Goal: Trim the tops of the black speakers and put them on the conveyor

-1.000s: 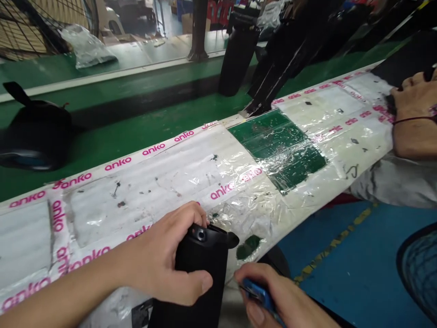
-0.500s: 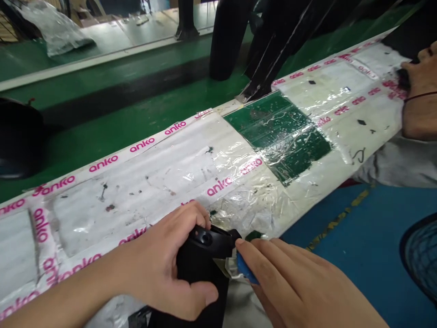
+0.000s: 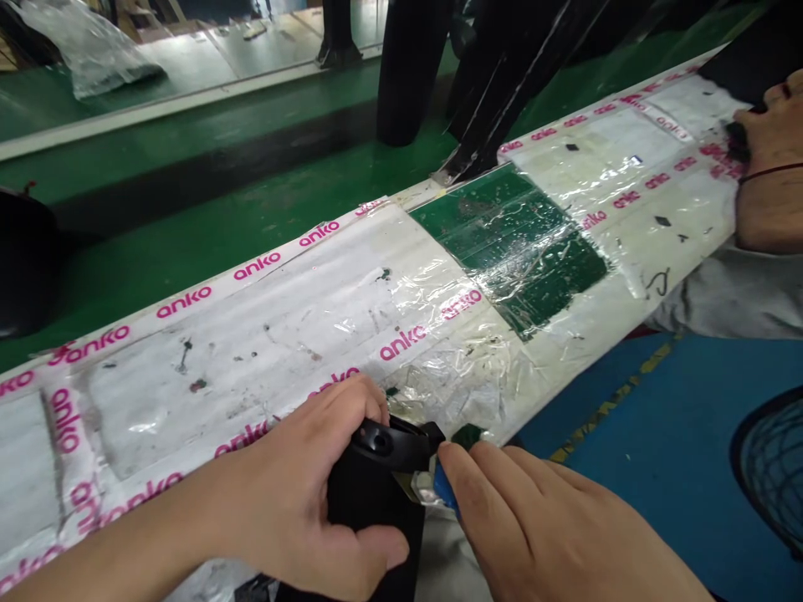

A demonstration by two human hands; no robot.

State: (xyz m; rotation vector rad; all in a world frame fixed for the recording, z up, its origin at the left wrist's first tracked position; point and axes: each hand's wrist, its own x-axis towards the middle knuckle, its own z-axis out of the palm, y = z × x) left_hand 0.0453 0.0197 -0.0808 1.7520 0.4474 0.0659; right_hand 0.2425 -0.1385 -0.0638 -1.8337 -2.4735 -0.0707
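My left hand [image 3: 319, 468] is wrapped around a black plastic part [image 3: 376, 510], thumb near its lower side and fingers over the top. The part's upper end is curved and has a round hole. Close against its right edge is a blue-handled knife [image 3: 444, 487] with a short flat blade pointing left and what looks like clear wrapping near it. My right hand [image 3: 533, 518] grips that knife, its index finger reaching the part's dark tip. Whether the blade touches the part I cannot tell. Both hands are above the near edge of the taped work surface [image 3: 282, 309].
Pink-lettered tape and clear film cover the bench, with a bare green patch [image 3: 520, 242]. Tall black parts [image 3: 414, 75] stand behind it on a green surface. Another person's hand [image 3: 771, 134] holds something black at right. A mesh basket [image 3: 771, 468] stands over the blue floor.
My hands, the black part and the knife stay together in nearly the same pose. The view has shifted slightly, and the knife's blue handle is a little more covered by my fingers.
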